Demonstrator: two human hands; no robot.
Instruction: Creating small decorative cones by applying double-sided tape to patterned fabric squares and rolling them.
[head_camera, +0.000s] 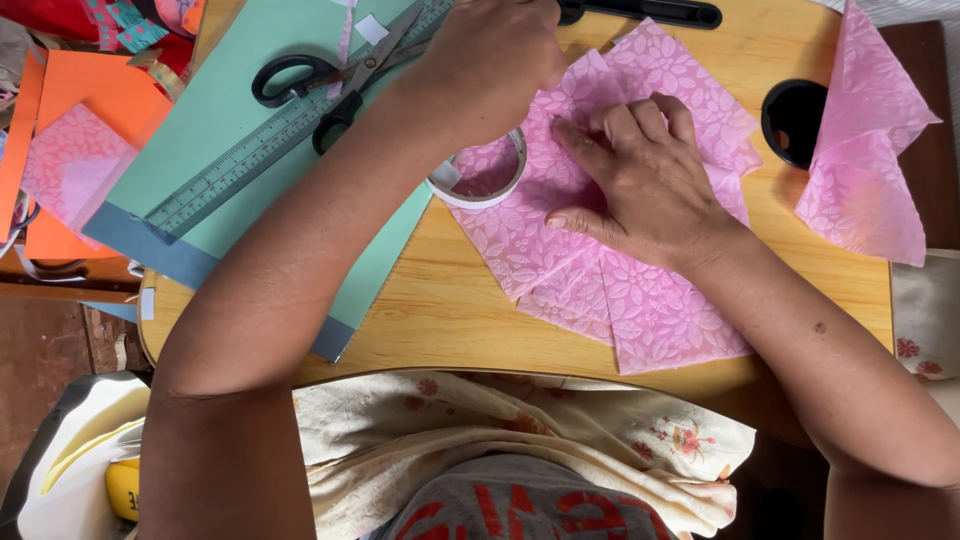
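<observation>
Several folded sheets of pink embossed paper (640, 300) lie fanned out on a small wooden table (450, 310). My right hand (640, 175) rests flat on the pink paper, fingers pressing a fold near its top. My left hand (490, 60) is curled just above the same fold, fingertips pinched at the paper's upper edge; what it pinches is hidden. A roll of white tape (485, 175) lies under my left wrist, partly on the pink paper.
Black-handled scissors (330, 85) and a green ruler (250, 160) lie on a green paper sheet (290, 120) at the left. Orange sheets (90, 110) lie beyond. A black cup (793, 120) and loose pink paper (865, 160) sit at the right. A black tool (650, 12) lies at the far edge.
</observation>
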